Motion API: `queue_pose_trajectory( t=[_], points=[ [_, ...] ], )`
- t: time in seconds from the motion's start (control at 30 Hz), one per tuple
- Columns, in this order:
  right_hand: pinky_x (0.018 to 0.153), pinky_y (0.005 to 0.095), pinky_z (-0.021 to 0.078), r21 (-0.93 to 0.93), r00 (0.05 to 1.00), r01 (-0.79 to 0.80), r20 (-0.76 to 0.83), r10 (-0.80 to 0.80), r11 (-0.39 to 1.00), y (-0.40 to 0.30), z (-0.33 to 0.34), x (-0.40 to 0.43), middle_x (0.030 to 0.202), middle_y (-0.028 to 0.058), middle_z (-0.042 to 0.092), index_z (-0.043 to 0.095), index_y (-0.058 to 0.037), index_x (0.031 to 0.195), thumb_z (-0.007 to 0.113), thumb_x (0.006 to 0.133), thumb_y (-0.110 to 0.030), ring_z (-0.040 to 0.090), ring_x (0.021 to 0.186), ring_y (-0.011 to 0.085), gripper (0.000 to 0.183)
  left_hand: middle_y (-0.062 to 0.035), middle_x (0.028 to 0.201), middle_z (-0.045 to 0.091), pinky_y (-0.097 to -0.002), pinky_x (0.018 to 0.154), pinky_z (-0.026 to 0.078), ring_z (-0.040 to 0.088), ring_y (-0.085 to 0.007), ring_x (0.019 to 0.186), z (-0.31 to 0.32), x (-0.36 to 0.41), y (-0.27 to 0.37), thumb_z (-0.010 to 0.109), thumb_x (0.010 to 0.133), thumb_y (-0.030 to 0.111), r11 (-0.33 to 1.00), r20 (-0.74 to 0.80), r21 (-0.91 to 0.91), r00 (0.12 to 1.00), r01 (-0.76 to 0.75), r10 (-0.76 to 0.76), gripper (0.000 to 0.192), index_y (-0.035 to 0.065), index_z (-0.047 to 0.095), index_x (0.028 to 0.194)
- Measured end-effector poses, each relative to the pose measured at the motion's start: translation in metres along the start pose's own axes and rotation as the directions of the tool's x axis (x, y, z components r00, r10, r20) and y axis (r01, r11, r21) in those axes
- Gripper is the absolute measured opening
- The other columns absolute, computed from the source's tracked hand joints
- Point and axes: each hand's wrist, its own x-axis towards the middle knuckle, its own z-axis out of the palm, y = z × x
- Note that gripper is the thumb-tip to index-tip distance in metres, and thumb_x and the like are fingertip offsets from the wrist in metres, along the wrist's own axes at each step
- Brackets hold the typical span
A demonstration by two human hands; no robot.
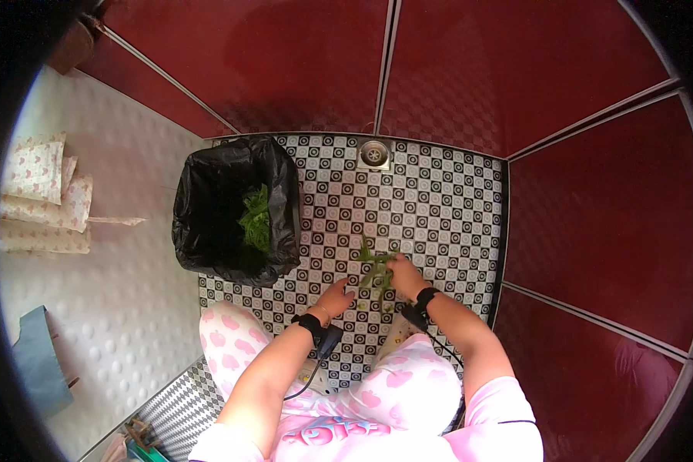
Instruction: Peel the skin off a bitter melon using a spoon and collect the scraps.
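My right hand [407, 276] grips several green leaves and stems [376, 272], which look slightly blurred, just above the patterned floor [444, 213]. To their left is my left hand [335, 297], its thumb and forefinger apart with nothing seen between them. Beyond it, on the left, stands a bin lined with a black plastic bag [286, 242]. Feathery green plant trimmings [256, 218] lie inside against the bag's right side. The rest of the bin's inside is dark.
Glossy dark red panels [600, 213] with metal trims border the floor at the back and right. A square metal floor drain [374, 155] sits near the back panels. Patterned cloths [46, 196] and a blue-grey piece [41, 361] are at the pale left wall.
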Motion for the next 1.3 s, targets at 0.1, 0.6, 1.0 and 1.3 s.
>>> queue_pose_trajectory(
  t=[0.1,0.6,1.0,1.3],
  points=[
    [0.086,0.0424,0.0490,0.135,0.998,-0.031,-0.046,0.038,0.990,-0.015,-0.033,-0.007,0.120,0.0220,0.047,0.058,0.0018,0.113,0.063,0.077,0.004,0.051,0.105,0.0406,0.037,-0.0221,0.143,0.040,-0.0394,0.098,0.044,0.048,-0.0347,0.123,0.007,-0.007,0.012,0.055,0.092,0.031,0.986,-0.004,-0.143,0.997,-0.081,0.082,0.068,0.0029,0.027,0.146],
    [0.069,0.0317,0.0465,0.548,0.977,0.174,-0.198,-0.075,0.818,-0.195,-0.197,-0.076,0.077,0.0090,0.057,0.056,-0.0021,0.080,0.063,0.071,-0.006,0.055,0.074,0.0179,0.012,-0.0100,0.118,0.055,-0.0268,0.089,0.050,0.058,-0.0159,0.106,-0.065,-0.113,0.117,0.051,0.091,0.006,0.617,-0.172,-0.615,0.848,-0.491,0.502,0.048,-0.0018,0.035,0.135],
    [0.073,0.0271,0.0485,0.533,0.882,0.469,-0.331,-0.336,0.704,-0.375,-0.203,0.001,0.091,0.0076,0.063,0.058,0.0017,0.106,0.061,0.076,-0.007,0.059,0.083,0.0144,0.031,-0.0051,0.126,0.052,-0.0281,0.094,0.044,0.054,-0.0141,0.108,-0.222,-0.213,0.060,0.047,0.088,0.004,0.401,-0.608,-0.634,0.747,-0.661,0.270,0.049,0.0036,0.039,0.137],
    [0.093,0.0383,0.0471,0.203,0.924,0.371,-0.183,-0.337,0.906,-0.316,-0.177,0.033,0.126,0.0206,0.057,0.054,-0.0031,0.129,0.067,0.080,-0.017,0.058,0.112,0.0307,0.052,-0.0164,0.125,0.049,-0.0308,0.084,0.045,0.053,-0.0194,0.098,-0.196,-0.198,0.039,0.052,0.084,0.008,0.741,-0.752,-0.437,0.659,-0.510,0.011,0.067,-0.0017,0.026,0.145]
  ],
)
